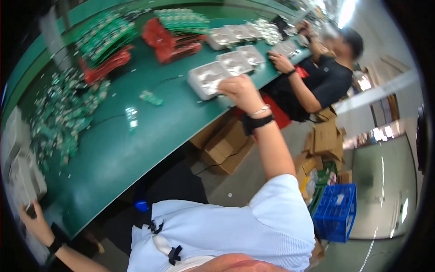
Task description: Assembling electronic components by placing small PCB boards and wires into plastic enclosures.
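Observation:
At the left end of the green bench, my left hand (37, 223) reaches to the lower end of a stack of pale plastic housings (27, 177). Its fingers are spread, with a dark patch between them that I cannot make out. My right hand (243, 93) is closed at the near edge of a white plastic housing (206, 80), its fingertips pinching the right corner. Two more white housings (235, 63) (250, 55) continue the row beyond it. Whether a small part is also in those fingers is hidden.
Loose green circuit boards (65, 113) heap at the left; a small board (131, 119) lies mid-bench. Stacked green boards (106, 36) sit on red sheets (174, 47) at the back. A co-worker (326, 75) sits at the right. A cardboard box (229, 145) and blue crate (335, 211) stand below.

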